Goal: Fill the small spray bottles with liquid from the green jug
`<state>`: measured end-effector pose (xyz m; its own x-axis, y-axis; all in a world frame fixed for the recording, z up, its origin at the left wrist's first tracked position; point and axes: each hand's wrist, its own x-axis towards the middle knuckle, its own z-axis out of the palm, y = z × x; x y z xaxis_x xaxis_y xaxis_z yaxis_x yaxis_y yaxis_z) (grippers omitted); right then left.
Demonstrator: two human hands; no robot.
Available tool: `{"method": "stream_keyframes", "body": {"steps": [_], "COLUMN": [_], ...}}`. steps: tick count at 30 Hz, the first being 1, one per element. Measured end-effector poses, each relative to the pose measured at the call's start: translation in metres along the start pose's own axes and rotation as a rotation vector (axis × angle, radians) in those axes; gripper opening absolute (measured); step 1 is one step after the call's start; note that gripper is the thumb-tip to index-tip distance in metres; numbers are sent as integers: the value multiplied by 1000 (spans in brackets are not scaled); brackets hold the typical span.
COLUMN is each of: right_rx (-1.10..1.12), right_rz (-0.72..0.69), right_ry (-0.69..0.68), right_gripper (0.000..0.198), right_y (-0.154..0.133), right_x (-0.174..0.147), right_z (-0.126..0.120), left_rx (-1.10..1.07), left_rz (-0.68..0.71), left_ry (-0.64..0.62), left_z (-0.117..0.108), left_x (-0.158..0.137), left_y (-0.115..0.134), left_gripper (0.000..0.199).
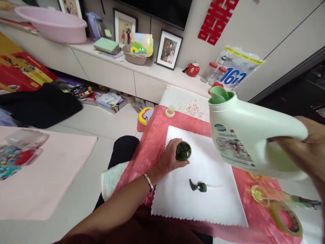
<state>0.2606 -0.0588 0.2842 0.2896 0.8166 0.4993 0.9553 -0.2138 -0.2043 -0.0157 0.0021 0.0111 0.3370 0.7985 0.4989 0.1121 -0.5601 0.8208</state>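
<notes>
My left hand (170,156) is wrapped round a dark green bottle (183,151), seen from above, standing over a white cloth with scalloped edges (213,203). On the cloth, below the bottle, lies a dark pump head (200,187) with a thin clear tube. At the right, my right hand (311,145) grips the handle of a pale green detergent jug (243,125). The jug is held in the air, tipped to the left, with its uncapped green spout facing up and left. A pale round cap (170,111) sits on the red table cover (159,125).
On the table's right are a roll of tape (286,218) and a clear pump bottle (274,196) lying down. A pink-covered surface (63,162) with colourful small pieces is at left. Behind stands a low cabinet (106,73) with picture frames, a pink basin (53,25) and jars.
</notes>
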Motion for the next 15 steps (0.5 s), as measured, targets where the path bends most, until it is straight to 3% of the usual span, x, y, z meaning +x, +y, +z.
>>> {"method": "stream_keyframes", "body": {"steps": [2,4,6,10,15], "right_rx": [123,296,384,542,654], "right_rz": [34,156,228,367,379], "right_ry": [59,188,230,219,191], "right_gripper": [42,42,36,31,32], "right_y": [10,22,35,58,82], "right_x": [-7,-17,-31,-54,-48], "right_z": [20,51,84,132,160], "left_rx": [23,47,66,81,121], "left_rz": [-11,-24,-31,-17,-23], "left_ry": [6,14,20,41,50], "left_z": [1,2,3,3,2], "left_x": [0,0,0,-1,-2], "left_y": [-2,-5,-7,-10,-11], "left_gripper": [94,96,95,92,92]}}
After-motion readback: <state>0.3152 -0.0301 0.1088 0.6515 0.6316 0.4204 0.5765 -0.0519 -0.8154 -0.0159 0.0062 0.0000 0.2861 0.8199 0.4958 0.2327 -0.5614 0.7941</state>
